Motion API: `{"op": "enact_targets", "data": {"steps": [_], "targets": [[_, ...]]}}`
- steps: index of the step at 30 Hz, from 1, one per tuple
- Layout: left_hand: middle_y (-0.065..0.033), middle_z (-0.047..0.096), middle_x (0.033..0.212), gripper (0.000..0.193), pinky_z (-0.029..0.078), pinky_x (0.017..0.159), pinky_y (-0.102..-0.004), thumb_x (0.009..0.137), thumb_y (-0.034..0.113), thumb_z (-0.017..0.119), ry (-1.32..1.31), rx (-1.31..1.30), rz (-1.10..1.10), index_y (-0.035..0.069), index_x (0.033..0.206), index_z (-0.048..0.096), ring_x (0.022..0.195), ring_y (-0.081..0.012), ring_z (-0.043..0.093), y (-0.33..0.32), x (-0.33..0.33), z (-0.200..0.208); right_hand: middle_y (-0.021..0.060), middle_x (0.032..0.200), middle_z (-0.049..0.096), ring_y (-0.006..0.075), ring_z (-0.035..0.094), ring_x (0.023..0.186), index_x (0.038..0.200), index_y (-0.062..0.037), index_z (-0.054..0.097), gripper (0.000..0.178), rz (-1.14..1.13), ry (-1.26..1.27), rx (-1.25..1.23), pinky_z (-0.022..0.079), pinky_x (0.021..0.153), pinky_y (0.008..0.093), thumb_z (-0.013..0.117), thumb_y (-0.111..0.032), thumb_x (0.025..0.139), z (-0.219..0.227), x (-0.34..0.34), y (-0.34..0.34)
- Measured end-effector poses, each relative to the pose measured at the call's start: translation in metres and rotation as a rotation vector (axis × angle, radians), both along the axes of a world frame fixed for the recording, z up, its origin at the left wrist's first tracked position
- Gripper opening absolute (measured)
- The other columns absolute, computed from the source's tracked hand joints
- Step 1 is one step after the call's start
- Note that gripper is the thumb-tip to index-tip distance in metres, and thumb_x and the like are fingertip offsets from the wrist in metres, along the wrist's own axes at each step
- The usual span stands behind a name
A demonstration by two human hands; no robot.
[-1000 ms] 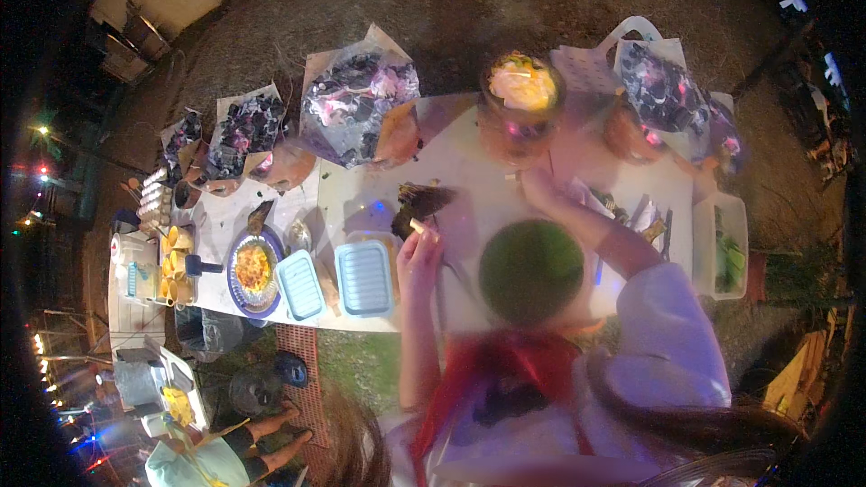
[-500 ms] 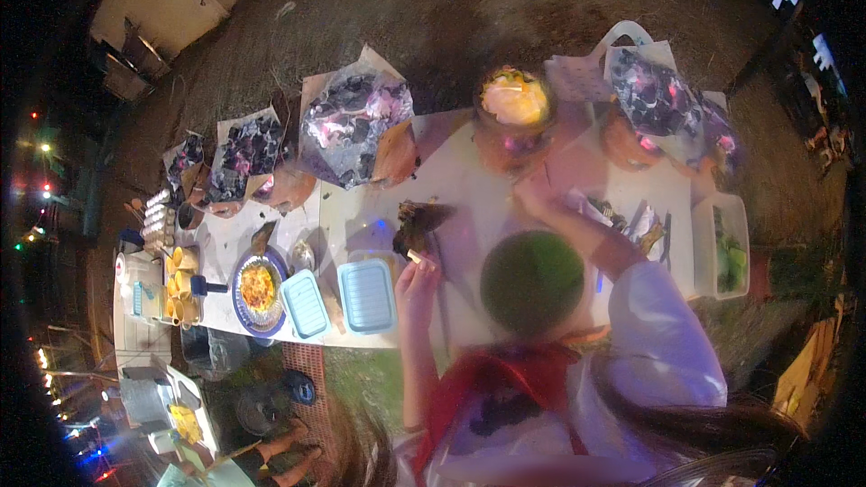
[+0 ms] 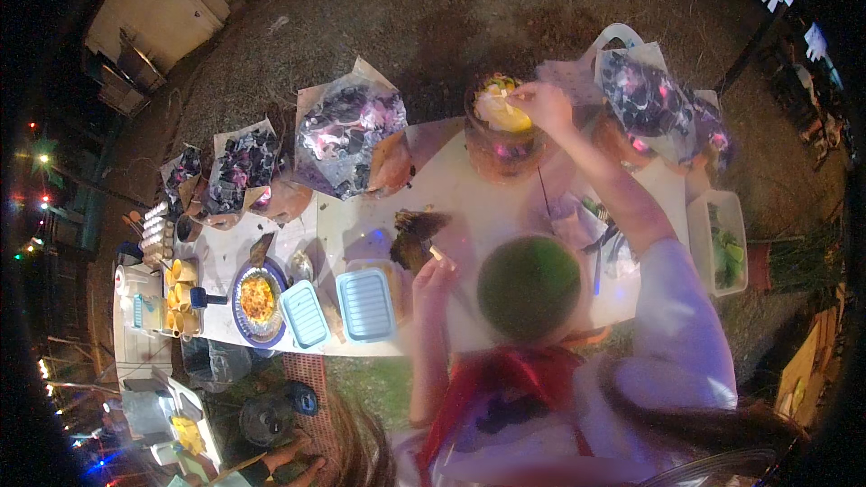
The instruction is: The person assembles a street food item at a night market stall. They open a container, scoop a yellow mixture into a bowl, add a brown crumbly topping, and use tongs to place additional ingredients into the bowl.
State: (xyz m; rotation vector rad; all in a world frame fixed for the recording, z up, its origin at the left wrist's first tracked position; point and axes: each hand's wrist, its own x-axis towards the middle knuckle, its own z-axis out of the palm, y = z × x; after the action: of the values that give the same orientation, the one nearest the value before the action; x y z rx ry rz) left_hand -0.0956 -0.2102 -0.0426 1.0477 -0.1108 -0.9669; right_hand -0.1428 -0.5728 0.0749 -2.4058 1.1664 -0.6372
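Across a white table (image 3: 451, 203), a person's right hand (image 3: 541, 106) meets yellow-and-white food (image 3: 507, 111) in a clay pot (image 3: 499, 158); the left hand (image 3: 437, 280) pinches a pale stick (image 3: 438, 254).
The right fingers are drawn together, their grip on anything too small to tell; if the pot is hot, a dipping wrist could burn, and a nudge could tip the food. Coal-covered sheets (image 3: 645, 90) flank that hand, narrowing sideways room; a round green disc (image 3: 529, 287) lies between left hand and right forearm, in the way of a straight pull back; light-blue trays (image 3: 365, 304) sit left of the left hand, a dark, charred-looking piece (image 3: 415, 234) just beyond it.
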Motion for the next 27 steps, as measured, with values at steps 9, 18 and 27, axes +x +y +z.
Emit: {"op": "enact_targets", "data": {"steps": [9, 18, 27], "targets": [[-0.0025, 0.06, 0.083, 0.016, 0.049, 0.068, -0.0221, 0.09, 0.015, 0.055, 0.023, 0.028, 0.059, 0.002, 0.1, 0.058, 0.076, -0.0127, 0.059, 0.003, -0.004, 0.018, 0.0037, 0.083, 0.065, 0.0245, 0.063, 0.082, 0.083, -0.0244, 0.07, 0.021, -0.052, 0.28, -0.23, 0.035, 0.085, 0.0501, 0.065, -0.042, 0.073, -0.015, 0.004, -0.003], [-0.0033, 0.064, 0.084, 0.019, 0.048, 0.065, -0.0217, 0.082, 0.011, 0.065, -0.342, 0.169, -0.03, -0.001, 0.097, 0.064, 0.073, -0.0081, 0.058, -0.019, 0.001, 0.052, 0.0059, 0.091, 0.066, 0.0189, 0.063, 0.085, 0.101, -0.0093, 0.063, 0.028, 0.812, -0.24, 0.256, 0.048, 0.069, 0.034, 0.066, -0.026, 0.079, 0.019, -0.031, 0.074], [-0.0052, 0.066, 0.086, 0.017, 0.05, 0.066, -0.0232, 0.079, 0.008, 0.068, -0.418, 0.089, -0.165, 0.002, 0.095, 0.067, 0.075, -0.0096, 0.06, -0.036, -0.011, 0.06, 0.003, 0.092, 0.066, 0.0124, 0.062, 0.085, 0.103, -0.0076, 0.063, 0.025, 0.905, -0.185, 0.482, 0.049, 0.075, 0.028, 0.066, -0.018, 0.081, 0.015, -0.07, 0.159]]}}
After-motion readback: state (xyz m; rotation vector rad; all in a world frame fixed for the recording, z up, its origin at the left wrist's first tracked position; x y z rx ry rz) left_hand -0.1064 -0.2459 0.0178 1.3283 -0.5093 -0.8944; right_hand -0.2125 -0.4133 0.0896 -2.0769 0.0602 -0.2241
